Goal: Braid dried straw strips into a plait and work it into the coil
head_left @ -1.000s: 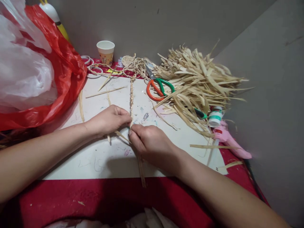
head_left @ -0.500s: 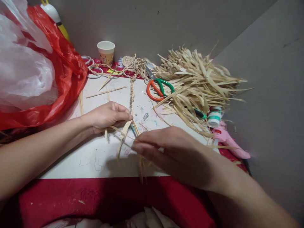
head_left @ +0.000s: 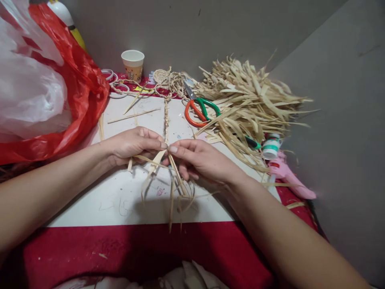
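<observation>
A braided straw cord runs from the back of the white board toward me. At its near end my left hand pinches the braid between thumb and finger. Right beside it, my right hand is closed in a pinch at the same spot, thumb tip nearly touching the left thumb. Loose straw strands fan out below both hands, some hanging past the board's front edge. One strand passes under the left palm. The exact strands between the right fingertips are hidden.
Scissors with red and green handles lie by a large straw heap. A paper cup stands at the back. A red and white plastic bag fills the left; a pink glue gun and white bottle sit right.
My right hand has moved up and left from the loose strands to the braid's end, meeting the left thumb. The left hand keeps its pinch.
</observation>
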`<state>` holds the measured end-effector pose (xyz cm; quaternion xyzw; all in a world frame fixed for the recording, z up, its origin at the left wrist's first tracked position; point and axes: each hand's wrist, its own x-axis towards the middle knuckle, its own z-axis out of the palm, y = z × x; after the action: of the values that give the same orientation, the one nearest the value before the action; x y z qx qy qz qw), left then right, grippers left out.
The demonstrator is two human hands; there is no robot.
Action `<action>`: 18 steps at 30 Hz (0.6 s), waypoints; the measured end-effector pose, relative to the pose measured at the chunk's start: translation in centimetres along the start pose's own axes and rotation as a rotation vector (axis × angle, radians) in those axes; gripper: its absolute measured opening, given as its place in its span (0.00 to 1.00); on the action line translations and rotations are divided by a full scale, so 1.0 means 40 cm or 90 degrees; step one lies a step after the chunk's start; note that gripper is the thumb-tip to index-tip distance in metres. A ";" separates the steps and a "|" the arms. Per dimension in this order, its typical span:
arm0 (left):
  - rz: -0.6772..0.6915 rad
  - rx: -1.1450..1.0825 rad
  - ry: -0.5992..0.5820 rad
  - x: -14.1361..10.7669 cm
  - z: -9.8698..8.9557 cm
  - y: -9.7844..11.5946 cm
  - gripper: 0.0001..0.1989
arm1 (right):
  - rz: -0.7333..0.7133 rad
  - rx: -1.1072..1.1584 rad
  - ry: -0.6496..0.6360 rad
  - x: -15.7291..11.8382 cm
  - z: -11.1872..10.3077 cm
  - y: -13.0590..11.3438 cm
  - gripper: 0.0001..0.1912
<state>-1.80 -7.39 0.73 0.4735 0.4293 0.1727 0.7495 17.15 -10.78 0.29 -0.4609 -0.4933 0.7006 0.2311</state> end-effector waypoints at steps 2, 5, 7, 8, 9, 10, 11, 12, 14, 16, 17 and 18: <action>0.009 0.014 -0.008 0.001 0.001 -0.001 0.09 | 0.014 0.070 -0.033 0.007 0.007 0.012 0.17; 0.024 0.044 -0.017 0.000 0.004 0.000 0.10 | 0.020 0.115 -0.053 0.015 0.009 0.024 0.17; 0.034 0.067 -0.021 0.000 0.006 0.002 0.10 | 0.022 0.123 -0.062 0.020 0.006 0.027 0.17; 0.038 0.081 -0.024 0.000 0.007 0.002 0.10 | 0.028 0.128 -0.068 0.022 0.005 0.027 0.17; 0.043 0.094 -0.028 0.000 0.007 0.002 0.09 | 0.035 0.132 -0.071 0.023 0.004 0.026 0.18; 0.049 0.109 -0.032 0.000 0.008 0.002 0.09 | 0.042 0.140 -0.072 0.025 0.003 0.025 0.18; 0.053 0.123 -0.038 0.000 0.008 0.002 0.08 | 0.049 0.146 -0.069 0.026 0.003 0.025 0.17; 0.057 0.138 -0.045 0.000 0.009 0.002 0.08 | 0.054 0.151 -0.063 0.027 0.003 0.024 0.17; 0.063 0.174 -0.058 -0.002 0.009 0.002 0.08 | 0.053 0.152 -0.039 0.028 0.005 0.025 0.16; 0.069 0.225 -0.065 -0.005 0.009 0.005 0.07 | 0.042 0.143 -0.011 0.028 0.008 0.027 0.16; 0.074 0.258 -0.062 -0.007 0.008 0.007 0.08 | 0.034 0.133 0.004 0.027 0.011 0.028 0.16; 0.082 0.296 -0.052 -0.009 0.007 0.009 0.09 | 0.027 0.122 0.021 0.027 0.013 0.029 0.16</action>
<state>-1.72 -7.62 1.29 0.6662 0.3955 0.0973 0.6248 16.34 -10.67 -1.16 -0.4587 -0.4104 0.7415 0.2671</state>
